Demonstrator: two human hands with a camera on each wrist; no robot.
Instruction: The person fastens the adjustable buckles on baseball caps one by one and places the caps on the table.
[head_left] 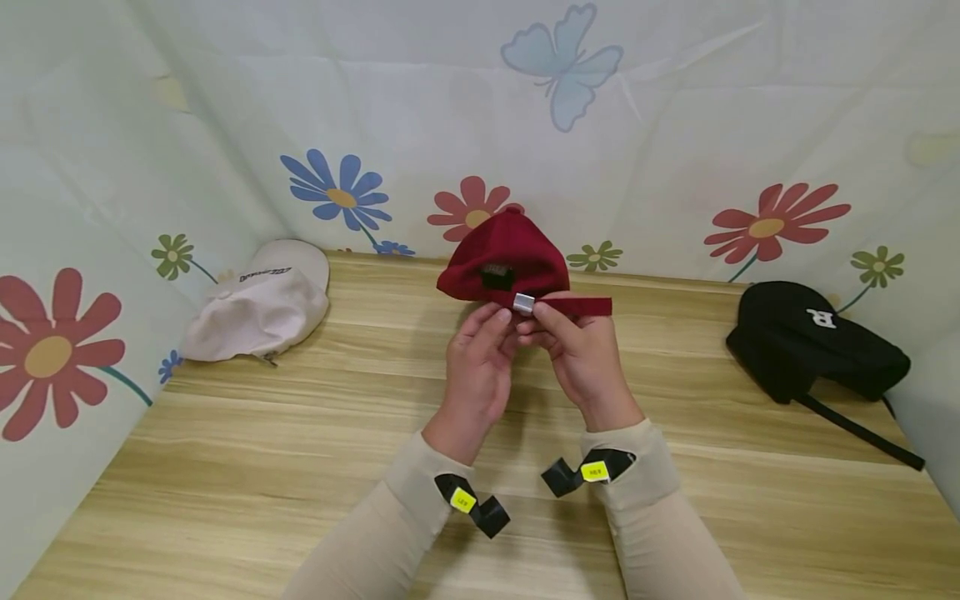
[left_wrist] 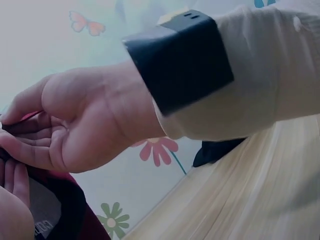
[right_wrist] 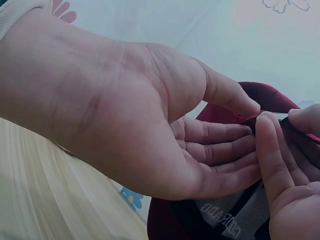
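A dark red baseball cap (head_left: 517, 250) is held up above the table with its rear opening towards me. My left hand (head_left: 477, 375) pinches the cap's rear edge just left of the silver buckle (head_left: 523, 304). With thumb and fingers, my right hand (head_left: 585, 358) pinches the strap right beside the buckle on its other side. The red strap end (head_left: 596, 307) sticks out flat to the right past my right hand. In the right wrist view the cap's lettered inner band (right_wrist: 225, 220) shows under the fingers. Fingertips of both hands nearly meet.
At the left back of the wooden table (head_left: 300, 467) lies a pale pink cap (head_left: 258, 312). On the right is a black cap (head_left: 810, 342), its loose strap (head_left: 862, 432) trailing forward. A flower-printed cloth wall (head_left: 420, 100) stands behind and at both sides.
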